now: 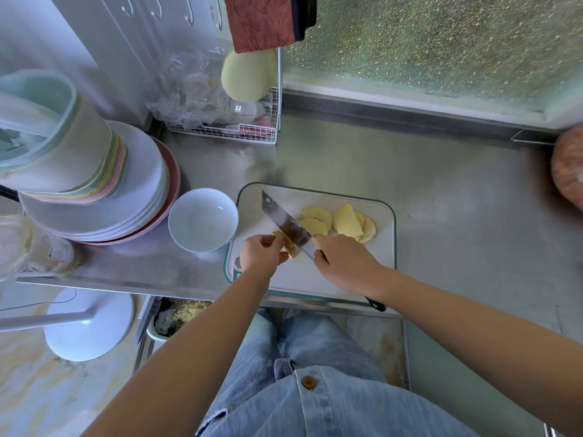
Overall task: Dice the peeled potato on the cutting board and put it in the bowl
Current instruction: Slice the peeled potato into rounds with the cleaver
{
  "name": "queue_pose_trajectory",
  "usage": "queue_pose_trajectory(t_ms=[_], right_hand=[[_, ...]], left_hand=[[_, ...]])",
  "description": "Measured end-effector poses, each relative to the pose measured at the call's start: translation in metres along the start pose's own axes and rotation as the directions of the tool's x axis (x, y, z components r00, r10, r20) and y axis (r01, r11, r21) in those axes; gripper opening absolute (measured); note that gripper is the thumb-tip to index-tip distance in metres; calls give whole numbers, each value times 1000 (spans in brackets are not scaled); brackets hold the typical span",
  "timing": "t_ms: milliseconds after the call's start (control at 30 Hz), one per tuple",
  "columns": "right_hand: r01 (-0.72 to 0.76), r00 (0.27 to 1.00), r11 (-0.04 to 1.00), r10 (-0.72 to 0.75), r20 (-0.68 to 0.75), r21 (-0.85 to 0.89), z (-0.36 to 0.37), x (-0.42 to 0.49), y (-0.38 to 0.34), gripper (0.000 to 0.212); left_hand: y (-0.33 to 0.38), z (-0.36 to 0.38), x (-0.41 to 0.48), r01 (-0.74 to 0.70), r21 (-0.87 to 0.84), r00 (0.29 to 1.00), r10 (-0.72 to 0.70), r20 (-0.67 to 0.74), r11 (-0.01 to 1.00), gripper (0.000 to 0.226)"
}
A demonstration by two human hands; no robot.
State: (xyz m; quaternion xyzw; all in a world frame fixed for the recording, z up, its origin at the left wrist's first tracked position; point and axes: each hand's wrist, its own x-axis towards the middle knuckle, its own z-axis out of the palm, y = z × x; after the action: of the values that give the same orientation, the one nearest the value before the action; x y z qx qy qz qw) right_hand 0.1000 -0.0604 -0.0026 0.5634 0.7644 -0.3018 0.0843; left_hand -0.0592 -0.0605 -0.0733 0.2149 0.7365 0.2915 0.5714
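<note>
two hands over cutting board (362,279) near front edge of steel surface (457,231). right hand (342,263) closed around handle of knife (285,223), blade slanting toward far left corner of board. left hand (262,252) with fingers curled, pinching small potato piece (288,244) against blade. several potato slices (340,222) lying overlapped on far part of board. white bowl (203,219) just beside left edge of board, no potato in it. stacked plates (104,200) further left.

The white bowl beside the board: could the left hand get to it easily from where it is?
Probably yes. The white bowl sits just left of the cutting board, nothing between it and the left hand, though that hand now holds potato pieces.
</note>
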Motion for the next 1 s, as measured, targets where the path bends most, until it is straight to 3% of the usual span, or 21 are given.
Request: queue_pose_trajectory(t_ms=[233,400,767,1000], right_hand=[[-6,1000,996,5,-19,-87,16,10,-4,11],[-1,999,990,-6,-47,-139,35,23,-3,23],[-18,995,1000,20,-98,22,14,15,1,20],[13,997,997,-19,-78,-74,-3,-2,-12,18]], left_hand=[[2,2,1,15,-25,1000,-16,-20,1000,15],[2,3,2,14,-34,1000,-15,-27,999,16],[3,-1,-2,9,-61,1000,-8,8,998,6],[1,0,-1,0,-90,1000,0,7,996,5]])
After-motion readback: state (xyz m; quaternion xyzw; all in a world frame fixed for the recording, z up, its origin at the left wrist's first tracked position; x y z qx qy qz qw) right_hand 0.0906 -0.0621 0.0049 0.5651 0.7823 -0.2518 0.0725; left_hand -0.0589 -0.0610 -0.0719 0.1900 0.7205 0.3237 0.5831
